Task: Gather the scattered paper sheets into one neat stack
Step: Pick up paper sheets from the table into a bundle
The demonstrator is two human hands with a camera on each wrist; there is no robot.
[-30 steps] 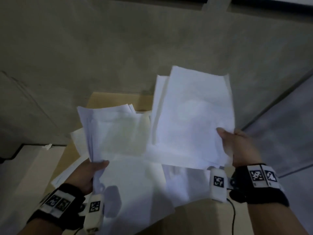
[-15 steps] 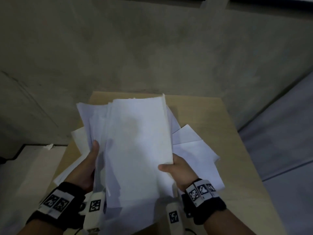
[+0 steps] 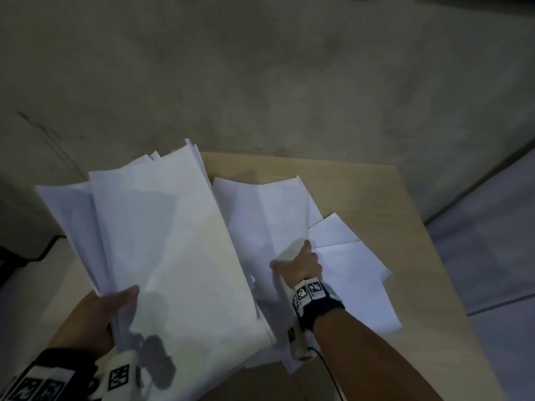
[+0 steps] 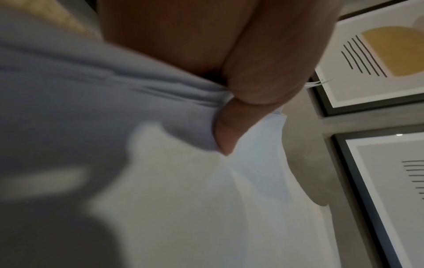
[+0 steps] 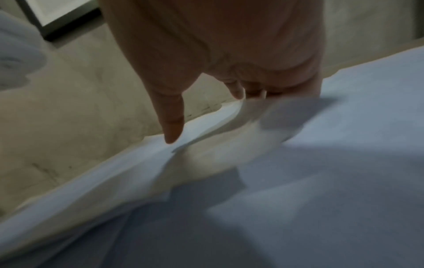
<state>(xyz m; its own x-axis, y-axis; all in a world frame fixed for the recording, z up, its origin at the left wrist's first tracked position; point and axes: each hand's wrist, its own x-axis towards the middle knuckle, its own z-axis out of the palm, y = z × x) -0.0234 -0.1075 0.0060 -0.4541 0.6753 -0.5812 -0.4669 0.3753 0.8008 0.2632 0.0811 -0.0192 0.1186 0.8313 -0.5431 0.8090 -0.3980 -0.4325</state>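
— Left hand point(image 3: 98, 319) first: what is it doing?

— Pinching the bundle point(image 3: 162, 250) at its near corner, thumb on top, fingers beneath. From the left wrist view I see the thumb point(image 4: 231, 130) pressing several sheet edges together. I judge that corner grip is there to keep the gathered sheets fanned upward, off the table point(image 3: 376, 198), so the other hand has room to work.

— And the right hand point(image 3: 301, 264)?

— Down on the loose sheets point(image 3: 272, 215), lying just right of the bundle. From the right wrist view, the fingers point(image 5: 238, 90) tuck under a lifted edge while the thumb point(image 5: 172, 125) points down onto the paper. I read that as a light hold on that sheet, not yet a firm one.

— What is left?

— More sheets point(image 3: 356, 273) lie overlapped and skewed near the table's right side. The bundle itself is uneven, its far edges splayed. So I judge we are mid-gathering: loose sheets need picking up, then the lot needs squaring.

— Risk?

— Thin paper buckles; a one-corner grip may let sheets slip.
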